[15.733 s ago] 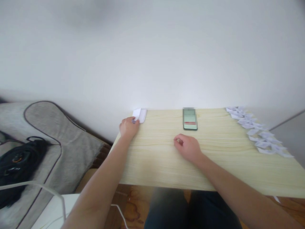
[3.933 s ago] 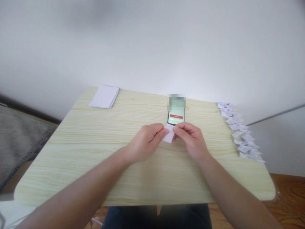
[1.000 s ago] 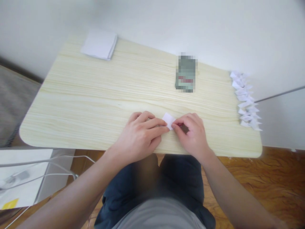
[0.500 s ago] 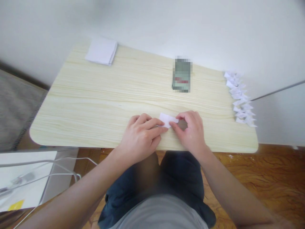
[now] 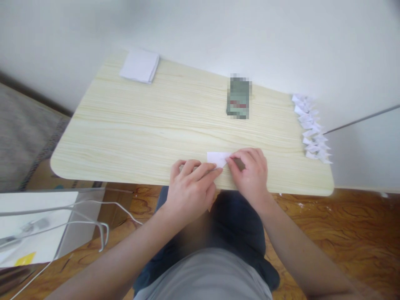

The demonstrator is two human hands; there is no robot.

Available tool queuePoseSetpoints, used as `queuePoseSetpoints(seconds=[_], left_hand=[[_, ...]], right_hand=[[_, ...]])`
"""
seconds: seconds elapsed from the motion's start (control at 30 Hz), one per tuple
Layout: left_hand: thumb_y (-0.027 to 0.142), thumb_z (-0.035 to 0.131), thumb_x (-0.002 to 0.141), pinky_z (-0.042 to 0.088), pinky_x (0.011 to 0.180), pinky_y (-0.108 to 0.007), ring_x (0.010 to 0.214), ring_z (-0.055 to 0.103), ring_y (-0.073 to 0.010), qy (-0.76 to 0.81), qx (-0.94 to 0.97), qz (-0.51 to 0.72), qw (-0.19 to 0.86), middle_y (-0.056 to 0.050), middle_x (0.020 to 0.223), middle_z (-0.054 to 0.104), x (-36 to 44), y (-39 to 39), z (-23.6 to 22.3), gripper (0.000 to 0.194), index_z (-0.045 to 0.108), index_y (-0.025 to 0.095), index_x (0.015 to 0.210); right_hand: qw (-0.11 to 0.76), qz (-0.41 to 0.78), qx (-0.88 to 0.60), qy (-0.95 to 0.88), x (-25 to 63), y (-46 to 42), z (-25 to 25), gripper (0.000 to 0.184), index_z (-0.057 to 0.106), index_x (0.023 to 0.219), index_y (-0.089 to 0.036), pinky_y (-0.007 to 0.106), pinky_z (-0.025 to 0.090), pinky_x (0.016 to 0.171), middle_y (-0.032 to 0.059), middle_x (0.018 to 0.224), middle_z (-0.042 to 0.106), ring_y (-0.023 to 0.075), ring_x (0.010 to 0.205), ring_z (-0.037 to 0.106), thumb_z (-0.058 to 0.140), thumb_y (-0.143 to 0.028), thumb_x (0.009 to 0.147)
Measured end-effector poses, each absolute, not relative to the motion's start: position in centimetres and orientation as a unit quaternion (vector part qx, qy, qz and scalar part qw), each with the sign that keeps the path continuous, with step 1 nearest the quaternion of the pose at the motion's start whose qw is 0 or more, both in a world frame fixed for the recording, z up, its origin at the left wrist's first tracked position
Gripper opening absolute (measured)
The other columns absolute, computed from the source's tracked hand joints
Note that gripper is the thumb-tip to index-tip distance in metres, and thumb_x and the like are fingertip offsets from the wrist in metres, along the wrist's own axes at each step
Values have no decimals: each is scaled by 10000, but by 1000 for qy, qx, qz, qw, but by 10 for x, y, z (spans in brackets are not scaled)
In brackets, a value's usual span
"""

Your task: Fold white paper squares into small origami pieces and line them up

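Pale wood-grain table [image 5: 140, 125] sits under both hands. Between their fingertips is a small folded white paper [image 5: 215, 157]. The left hand [image 5: 191, 189], loosely spread, presses its near edge; the right hand [image 5: 252, 177] pinches the other end, almost closed. Feather-light, bendy, easy to crumple: best held by its edges. Blurry folds may hide layers.

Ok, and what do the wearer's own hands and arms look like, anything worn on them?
The left hand and right hand are ungloved, with no ring or watch visible. No sleeve covers the left forearm or right forearm. A grey top and dark trousers also show.
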State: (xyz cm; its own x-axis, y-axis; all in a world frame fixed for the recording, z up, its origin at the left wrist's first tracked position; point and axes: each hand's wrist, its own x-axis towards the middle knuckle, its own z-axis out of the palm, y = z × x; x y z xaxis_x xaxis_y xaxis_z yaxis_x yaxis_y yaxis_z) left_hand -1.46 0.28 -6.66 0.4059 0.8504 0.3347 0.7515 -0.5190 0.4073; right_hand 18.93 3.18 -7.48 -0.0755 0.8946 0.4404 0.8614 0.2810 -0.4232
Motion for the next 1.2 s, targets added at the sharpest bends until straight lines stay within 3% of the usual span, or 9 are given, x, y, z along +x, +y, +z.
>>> queuePoseSetpoints(seconds=[0.53, 0.87, 1.2], left_hand=[[156, 584, 958, 380, 1072, -533, 1211, 599, -288, 461, 843, 250, 119, -16, 1327, 734, -23, 4, -67, 382, 703, 278, 1300], [164, 583, 968, 426, 1042, -502, 1213, 611, -271, 428, 856, 260, 128, 1, 1271, 757, -34, 30, -63, 264, 775, 288, 1099], [254, 591, 999, 411, 1019, -474, 1147, 605, -257, 467, 829, 263, 158, -11, 1190, 774, -29, 35, -61, 189, 772, 272, 1050]], right_hand=[[332, 60, -576, -745, 189, 21, -75, 149, 763, 1057, -281, 508, 441, 987, 59, 1148, 749, 291, 1111, 609, 747, -331, 917], [329, 63, -575, -746, 188, 21, -75, 180, 757, 1065, -283, 517, 433, 1001, 56, 1154, 737, 299, 1126, 599, 767, -325, 890], [319, 81, -564, -757, 189, 20, -70, 154, 767, 1060, -308, 510, 435, 1004, 49, 1184, 713, 290, 1139, 592, 761, -304, 906]])
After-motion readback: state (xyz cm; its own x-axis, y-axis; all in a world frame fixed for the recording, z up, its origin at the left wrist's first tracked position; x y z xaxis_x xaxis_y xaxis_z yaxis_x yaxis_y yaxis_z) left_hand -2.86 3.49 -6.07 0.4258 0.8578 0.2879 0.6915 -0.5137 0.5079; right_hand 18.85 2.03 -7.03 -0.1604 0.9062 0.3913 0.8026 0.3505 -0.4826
